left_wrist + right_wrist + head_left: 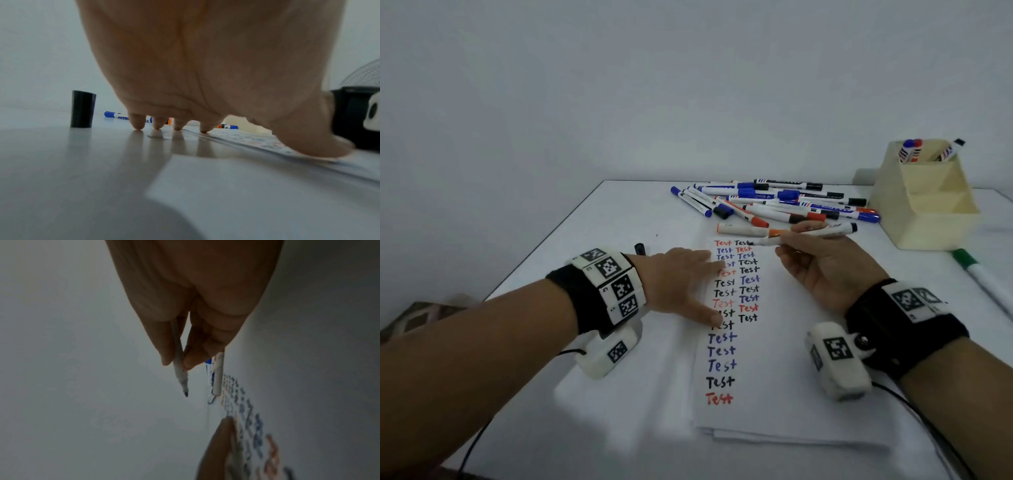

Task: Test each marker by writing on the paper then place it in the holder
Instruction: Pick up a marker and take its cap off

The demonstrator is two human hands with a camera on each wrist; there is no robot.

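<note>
Bench layout as I write

Paper (787,359) lies before me; loose markers (777,202) behind it, holder (924,219) at my right.

The left hand (681,284) is laid palm down with its fingers (137,124) spread and straight, the tips pressed to the surface. The right hand (822,263) is raised, and a marker (808,235) is pinched between its thumb and curled fingers (192,360).
</note>
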